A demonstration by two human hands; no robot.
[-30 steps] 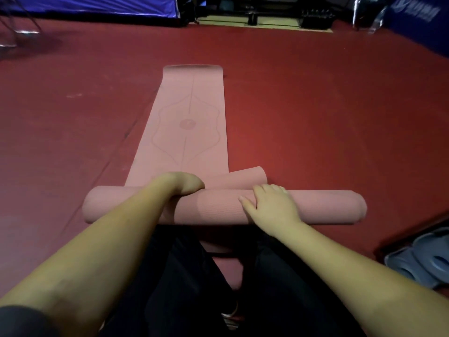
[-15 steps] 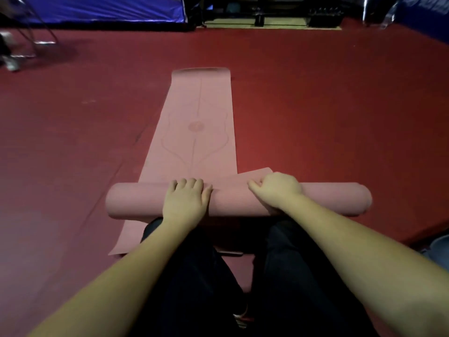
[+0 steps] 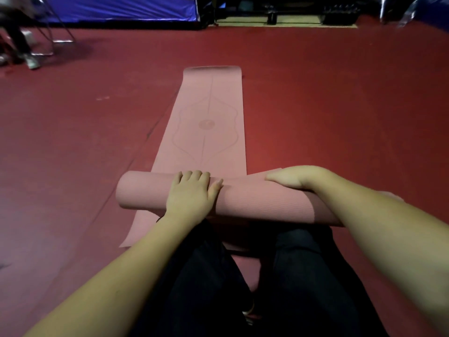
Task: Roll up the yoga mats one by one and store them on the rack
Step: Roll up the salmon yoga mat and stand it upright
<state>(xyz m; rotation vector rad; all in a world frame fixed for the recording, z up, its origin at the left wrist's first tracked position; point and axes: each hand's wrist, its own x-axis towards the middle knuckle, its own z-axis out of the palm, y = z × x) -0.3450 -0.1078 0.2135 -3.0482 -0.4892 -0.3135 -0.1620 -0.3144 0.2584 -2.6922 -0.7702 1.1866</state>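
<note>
A pink yoga mat (image 3: 209, 113) lies flat on the red floor, stretching away from me, with a line pattern and a round mark on it. Across its near end lies a thick pink roll of mat (image 3: 257, 198), slightly askew, its left end open. My left hand (image 3: 192, 193) presses flat on top of the roll, fingers straight and pointing away. My right hand (image 3: 294, 177) reaches over the roll's far right side, thumb along the top and fingers curled out of sight behind it. A loose corner of mat (image 3: 131, 237) sticks out under the roll at the lower left.
My legs in dark trousers (image 3: 243, 276) are just behind the roll. A blue tarp wall (image 3: 116, 8) and chair legs (image 3: 48, 40) with a person's shoes stand at the back left. Dark gym gear (image 3: 340, 15) lines the back. Red floor spreads on both sides.
My right hand has slid from the top of the roll over to its far side. The left hand stays flat on top. The roll has turned slightly askew.
</note>
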